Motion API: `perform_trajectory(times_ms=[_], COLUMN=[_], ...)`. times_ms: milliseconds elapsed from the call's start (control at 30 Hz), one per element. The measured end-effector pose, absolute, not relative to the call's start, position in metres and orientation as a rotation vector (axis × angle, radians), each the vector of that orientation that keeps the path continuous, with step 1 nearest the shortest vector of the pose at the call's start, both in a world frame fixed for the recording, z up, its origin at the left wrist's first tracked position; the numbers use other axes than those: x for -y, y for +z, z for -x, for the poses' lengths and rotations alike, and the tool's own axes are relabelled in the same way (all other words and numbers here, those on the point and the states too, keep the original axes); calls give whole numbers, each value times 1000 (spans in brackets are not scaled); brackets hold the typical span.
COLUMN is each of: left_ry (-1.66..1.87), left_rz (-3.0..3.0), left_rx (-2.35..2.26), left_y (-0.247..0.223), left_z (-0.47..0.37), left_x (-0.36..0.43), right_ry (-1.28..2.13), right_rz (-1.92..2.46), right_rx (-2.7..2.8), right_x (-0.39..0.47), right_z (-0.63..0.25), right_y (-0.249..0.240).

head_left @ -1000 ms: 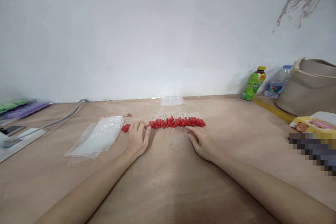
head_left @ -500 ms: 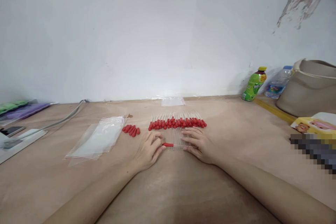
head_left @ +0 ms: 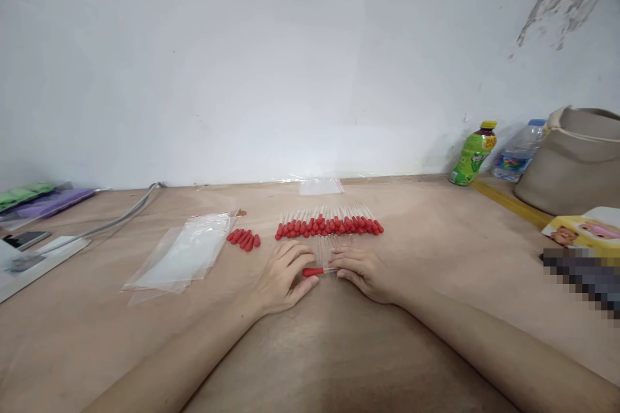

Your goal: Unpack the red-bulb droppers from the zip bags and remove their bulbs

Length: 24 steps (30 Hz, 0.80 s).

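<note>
A dropper with a red rubber bulb (head_left: 312, 272) and a clear tube lies crosswise between my hands, its bulb toward the left. My left hand (head_left: 288, 276) is open around the bulb, thumb below and fingers above, with the whole bulb showing between them. My right hand (head_left: 363, 274) pinches the clear tube between thumb and fingers; the tube's far end is hidden. Several bare clear tubes (head_left: 321, 251) lie beneath and between the hands. Just beyond is a row of finished droppers (head_left: 329, 226), red bulbs facing me and thin tips pointing to the wall.
Loose red bulbs (head_left: 243, 239) lie left of the row, beside clear plastic bags (head_left: 184, 255). Another bag (head_left: 320, 186) rests by the wall. A power strip (head_left: 43, 264) with a cable is at left. A green bottle (head_left: 473, 155), a water bottle (head_left: 517, 153) and a beige bucket (head_left: 571, 168) stand at right.
My left fingers have spread from the bulb's end and moved right, so the bulb shows more fully. My right hand has shifted slightly left along the tube.
</note>
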<state>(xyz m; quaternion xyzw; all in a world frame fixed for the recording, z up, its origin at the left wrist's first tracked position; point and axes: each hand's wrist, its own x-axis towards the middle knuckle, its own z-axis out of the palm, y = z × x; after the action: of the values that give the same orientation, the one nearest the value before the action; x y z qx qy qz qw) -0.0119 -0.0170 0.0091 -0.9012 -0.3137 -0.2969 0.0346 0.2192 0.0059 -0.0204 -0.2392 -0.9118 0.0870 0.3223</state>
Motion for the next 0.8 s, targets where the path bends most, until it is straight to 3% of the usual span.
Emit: perform_trajectory(times_ms=[800], left_ry=[-859], left_rz=[2742], left_rx=[714], left_y=[2], left_z=[1], left_x=[20], right_ry=[241], right_rz=[435], right_rx=[2426], right_x=[1], right_z=[-213], right_y=[-17])
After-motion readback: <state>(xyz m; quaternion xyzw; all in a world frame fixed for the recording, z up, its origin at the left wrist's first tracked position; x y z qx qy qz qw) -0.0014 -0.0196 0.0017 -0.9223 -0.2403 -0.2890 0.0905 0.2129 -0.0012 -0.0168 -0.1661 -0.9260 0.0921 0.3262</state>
